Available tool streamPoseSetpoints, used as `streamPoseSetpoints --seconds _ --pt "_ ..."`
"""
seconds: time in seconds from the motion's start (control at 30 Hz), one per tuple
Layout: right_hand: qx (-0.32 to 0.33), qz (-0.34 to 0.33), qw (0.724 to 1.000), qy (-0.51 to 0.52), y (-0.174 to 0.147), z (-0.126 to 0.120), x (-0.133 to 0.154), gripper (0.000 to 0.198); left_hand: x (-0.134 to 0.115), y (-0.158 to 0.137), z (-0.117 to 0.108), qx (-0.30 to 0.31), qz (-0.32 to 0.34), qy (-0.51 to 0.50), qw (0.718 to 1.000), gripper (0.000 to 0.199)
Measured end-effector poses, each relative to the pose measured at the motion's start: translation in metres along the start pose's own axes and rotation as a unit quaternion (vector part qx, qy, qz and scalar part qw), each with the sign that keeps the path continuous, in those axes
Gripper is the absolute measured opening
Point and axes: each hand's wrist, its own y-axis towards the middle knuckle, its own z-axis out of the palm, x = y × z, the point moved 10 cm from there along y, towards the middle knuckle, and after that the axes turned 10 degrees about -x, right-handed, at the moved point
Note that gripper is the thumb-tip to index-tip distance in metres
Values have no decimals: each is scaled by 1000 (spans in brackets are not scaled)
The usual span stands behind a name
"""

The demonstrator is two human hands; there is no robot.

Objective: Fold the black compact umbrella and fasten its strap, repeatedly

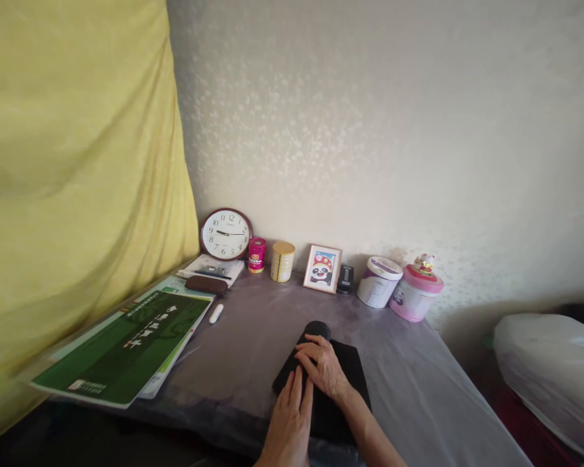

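Two bare forearms come in from the bottom, right up close, and both hands are on a flat black mat (331, 418) at the near side of the table (233, 376)! Left hand (292, 405): palm down, fingers straight and side by side, laid flat on the black, gripping nothing that shows. Right hand (321, 368) angles across from the right, its thumb side by the left fingertips, fingers loosely bent and slightly parted, reaching onto a rounded black piece (317, 329) at the mat's far end; whether it has hold of anything underneath, I can't tell.

Over to the left, a big green booklet (148, 344) with white characters lies on other papers, a brown case (206, 284) just beyond it and a small white oval object (216, 314) beside it on the cloth.

And look along the wall! Round clock (226, 237) leaning at the corner, then a magenta can (256, 255), a cream tin with a yellow lid (283, 263), a framed panda picture (322, 268), a small black device (345, 279), a white-and-purple tub (379, 283), and a pink-lidded tub (415, 295) wearing a little figurine (424, 263) on top. Yellow curtain (78, 162) fills the left flank; a whitish plastic bag (549, 370) bulges off to the right.
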Motion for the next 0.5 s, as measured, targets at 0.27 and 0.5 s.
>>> streamPoseSetpoints --seconds 0.27,0.5 --pt "-23 43 997 -54 34 13 -56 30 6 7 4 -1 -16 -18 1000 90" --pt "-120 145 977 -100 31 -28 -100 34 16 14 21 22 -18 38 999 80"
